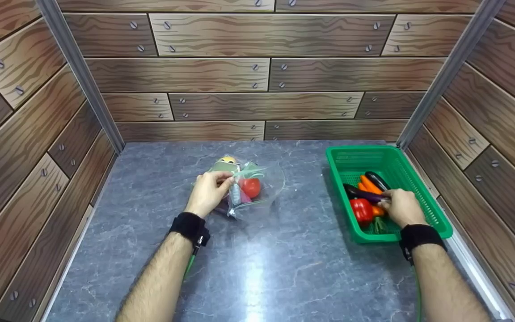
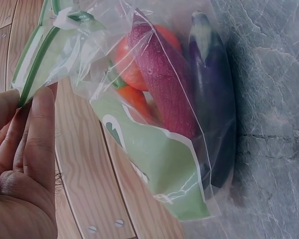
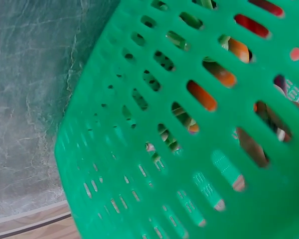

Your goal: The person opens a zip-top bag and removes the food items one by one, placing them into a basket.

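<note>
My left hand (image 1: 208,192) pinches the green zip edge of a clear zip bag (image 1: 272,181) standing on the table. Inside it, the left wrist view shows a dark eggplant (image 2: 217,99), a long magenta vegetable (image 2: 162,79), a red tomato (image 2: 129,64) and something orange (image 2: 134,102). Over the green basket (image 1: 373,150), my right hand (image 1: 403,208) grips one end of a purple eggplant (image 1: 367,195). Around it lie a red bell pepper (image 1: 361,212), carrots (image 1: 369,184) and another dark eggplant (image 1: 377,180). In the right wrist view, the basket wall (image 3: 154,119) hides most of that hand.
The grey marbled table (image 1: 150,179) is enclosed by wood-patterned walls (image 1: 266,74) at the back and both sides. The basket stands close to the right wall (image 1: 490,143). A yellow item (image 1: 227,159) shows at the bag's far side.
</note>
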`<state>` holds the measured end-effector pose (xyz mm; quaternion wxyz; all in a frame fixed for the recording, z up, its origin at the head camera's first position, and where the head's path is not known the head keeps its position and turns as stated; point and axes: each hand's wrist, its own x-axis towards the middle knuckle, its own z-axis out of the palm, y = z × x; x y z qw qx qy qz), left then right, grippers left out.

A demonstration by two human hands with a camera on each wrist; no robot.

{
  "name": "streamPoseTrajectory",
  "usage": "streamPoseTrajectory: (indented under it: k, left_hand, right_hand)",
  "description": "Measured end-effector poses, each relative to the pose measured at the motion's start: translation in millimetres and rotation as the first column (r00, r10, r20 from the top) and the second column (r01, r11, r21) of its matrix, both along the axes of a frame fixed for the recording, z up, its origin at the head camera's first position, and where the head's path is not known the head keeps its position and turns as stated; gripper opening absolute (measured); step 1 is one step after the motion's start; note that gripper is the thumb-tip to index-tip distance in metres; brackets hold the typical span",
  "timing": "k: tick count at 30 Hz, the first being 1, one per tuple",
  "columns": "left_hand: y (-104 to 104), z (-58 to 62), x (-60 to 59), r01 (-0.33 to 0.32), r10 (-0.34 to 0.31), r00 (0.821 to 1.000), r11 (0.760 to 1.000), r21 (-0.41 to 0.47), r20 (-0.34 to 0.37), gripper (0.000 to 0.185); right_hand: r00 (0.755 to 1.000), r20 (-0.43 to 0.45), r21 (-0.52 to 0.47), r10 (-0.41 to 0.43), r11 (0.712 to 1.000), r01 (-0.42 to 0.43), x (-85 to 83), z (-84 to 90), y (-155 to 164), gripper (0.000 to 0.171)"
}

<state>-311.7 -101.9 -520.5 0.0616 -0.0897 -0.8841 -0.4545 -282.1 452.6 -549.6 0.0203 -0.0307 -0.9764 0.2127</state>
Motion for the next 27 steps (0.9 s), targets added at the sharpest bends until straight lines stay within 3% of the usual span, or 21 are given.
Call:
streamPoseTrajectory:
  k: [17, 23, 27]
  left_hand:
    - [0, -3.1, 2.3, 0.003, -0.003, 1.000, 1.000, 0.028, 0.004, 0.024]
    - [0, -4.2, 2.1, 0.002, -0.002, 1.000, 1.000, 0.016, 0.002, 0.026]
    - [0, -4.2, 1.4, 0.000, 0.000, 1.000, 1.000, 0.010, -0.002, 0.026]
  right_hand:
    - [0.995, 0.093, 0.013, 0.034, 0.999, -0.036, 2.6, -0.9, -3, 0.027]
    - [0.997, 0.076, 0.057, 0.021, 0.998, -0.026, 2.5, 4.2, -10, 0.039]
    - [0.998, 0.066, 0.029, 0.002, 1.000, -0.004, 0.7, 11.5, -18, 0.052]
